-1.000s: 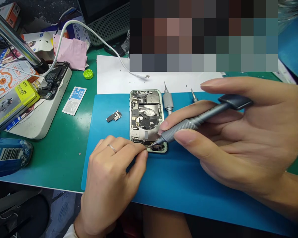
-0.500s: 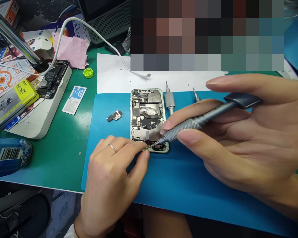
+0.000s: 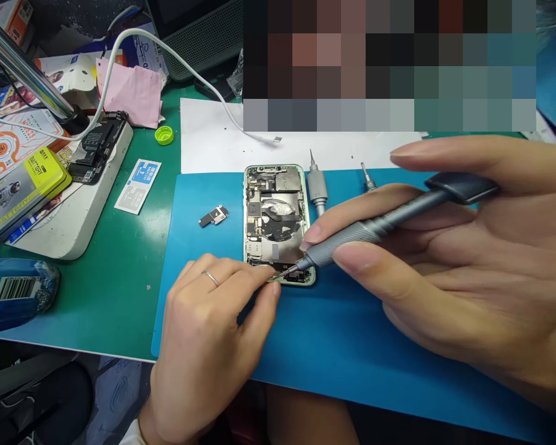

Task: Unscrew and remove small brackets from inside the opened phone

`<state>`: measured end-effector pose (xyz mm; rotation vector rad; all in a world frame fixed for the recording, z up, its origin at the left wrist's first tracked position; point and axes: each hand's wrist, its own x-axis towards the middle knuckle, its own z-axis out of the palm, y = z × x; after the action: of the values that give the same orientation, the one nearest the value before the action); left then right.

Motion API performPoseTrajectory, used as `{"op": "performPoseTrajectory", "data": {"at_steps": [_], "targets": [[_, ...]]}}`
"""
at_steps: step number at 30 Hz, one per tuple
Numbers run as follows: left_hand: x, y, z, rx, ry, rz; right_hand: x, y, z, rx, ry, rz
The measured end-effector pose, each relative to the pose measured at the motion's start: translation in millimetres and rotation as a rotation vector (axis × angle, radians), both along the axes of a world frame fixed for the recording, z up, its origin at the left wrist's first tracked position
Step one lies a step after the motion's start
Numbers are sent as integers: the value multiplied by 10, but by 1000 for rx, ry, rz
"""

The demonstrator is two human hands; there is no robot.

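Observation:
An opened smartphone (image 3: pixel 278 216) lies on a blue mat (image 3: pixel 306 334), its inner parts exposed. My right hand (image 3: pixel 449 259) is closed round a grey screwdriver (image 3: pixel 347 244), thumb and finger on the knurled grip. The screwdriver's tip points at the phone's bottom edge, right by my left fingertips. My left hand (image 3: pixel 213 315), with a ring on one finger, pinches thumb and forefinger together at that bottom edge. What lies between those fingertips is too small and covered to make out. Left of the phone rests a small metal-and-black phone part (image 3: pixel 214 216).
Two more screwdrivers, one upright-pointing (image 3: pixel 317 185) and one partly hidden (image 3: pixel 367 176), lie beyond the phone. A white cable (image 3: pixel 171 52) arches over white paper (image 3: pixel 208 136). Leftward are a green cap (image 3: pixel 164 135), a sachet (image 3: pixel 138 186), battery boxes (image 3: pixel 32 185) and a blue bottle (image 3: pixel 18 295).
Hardly anything differs. My right hand and the screwdriver have shifted very slightly to the right; my left hand keeps its pinch at the phone's bottom edge.

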<state>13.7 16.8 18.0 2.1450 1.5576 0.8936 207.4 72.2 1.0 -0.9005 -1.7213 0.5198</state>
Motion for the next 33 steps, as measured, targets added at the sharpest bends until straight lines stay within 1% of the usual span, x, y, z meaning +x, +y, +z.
{"op": "performPoseTrajectory", "data": {"at_steps": [6, 11, 15, 20, 25, 29, 33], "targets": [[-7, 10, 12, -7, -7, -6, 0, 10, -13, 29, -35, -33], [-13, 12, -7, -6, -14, -15, -5, -1, -14, -8, -65, -71], [-23, 8, -19, 0, -12, -14, 32, -17, -20, -10, -35, -50], [-16, 9, -16, -18, -9, -11, 60, -9, -3, -18, -56, -8], [-15, 8, -12, -8, -7, -13, 48, -21, 10, -105, -19, 3], [-11, 4, -8, -14, -4, -5, 111, -33, 42, -87, -88, -14], [-7, 11, -5, -11, -3, -6, 137, -9, 62, -95, -154, 23]]}}
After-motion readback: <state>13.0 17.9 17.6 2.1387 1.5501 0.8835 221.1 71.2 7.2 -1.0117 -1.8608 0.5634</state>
